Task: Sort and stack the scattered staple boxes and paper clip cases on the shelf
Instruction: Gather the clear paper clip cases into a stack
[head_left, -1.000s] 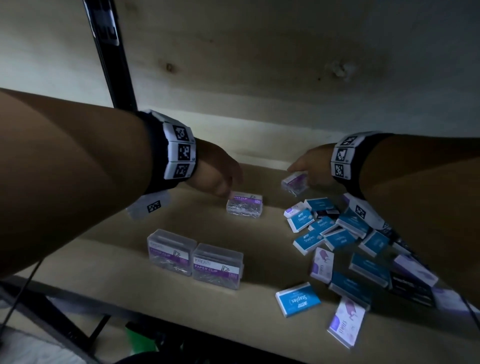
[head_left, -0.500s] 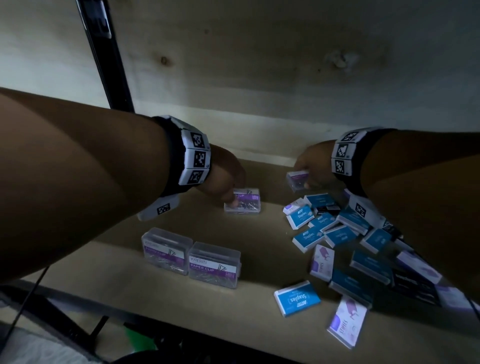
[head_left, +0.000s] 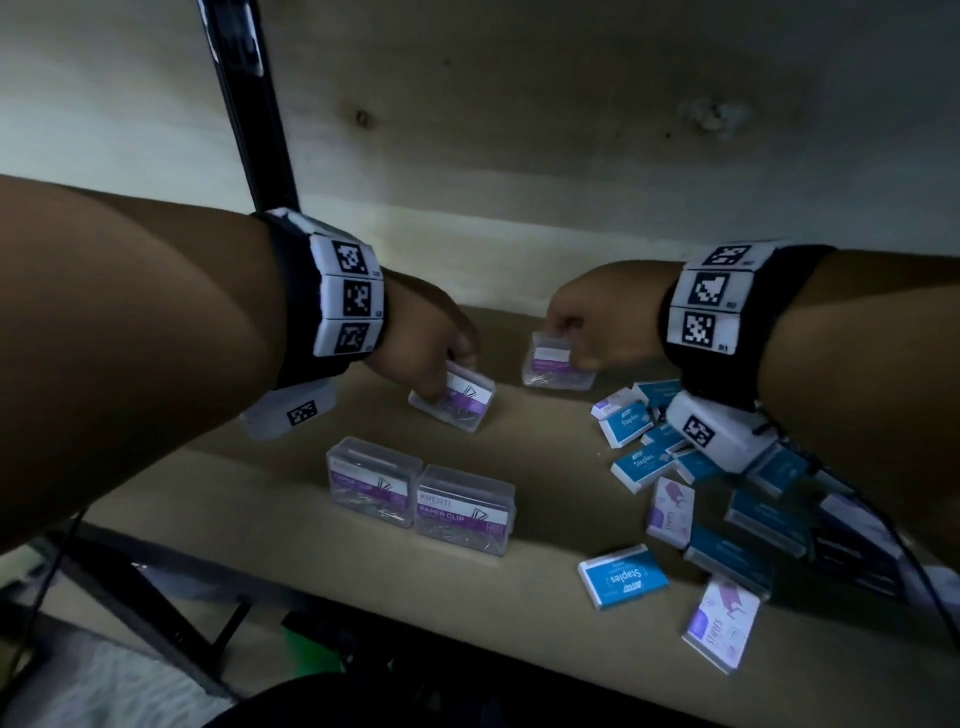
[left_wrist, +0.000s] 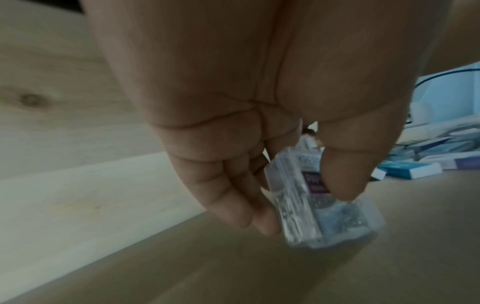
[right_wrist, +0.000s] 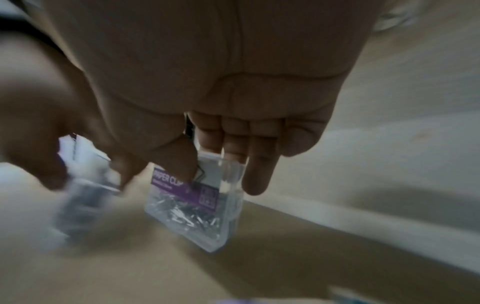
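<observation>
My left hand (head_left: 441, 358) grips a clear paper clip case (head_left: 457, 402) with a purple label, tilted just above the shelf board; the left wrist view shows thumb and fingers pinching this case (left_wrist: 322, 207). My right hand (head_left: 576, 332) holds a second clear paper clip case (head_left: 553, 366), also seen in the right wrist view as the case (right_wrist: 197, 203) between thumb and fingers. Two more paper clip cases (head_left: 421, 499) stand side by side nearer the front. Blue staple boxes (head_left: 623, 577) and purple-white ones (head_left: 719, 626) lie scattered at the right.
The wooden shelf board (head_left: 249, 499) has a pale back wall (head_left: 467, 249) close behind both hands. A black upright post (head_left: 249, 104) rises at the left rear. A dark cable (head_left: 904, 551) trails over the boxes at the right edge.
Both hands have closed on their cases and lifted them. The left case has tilted and turned; the right case has come away from the staple box pile toward the left.
</observation>
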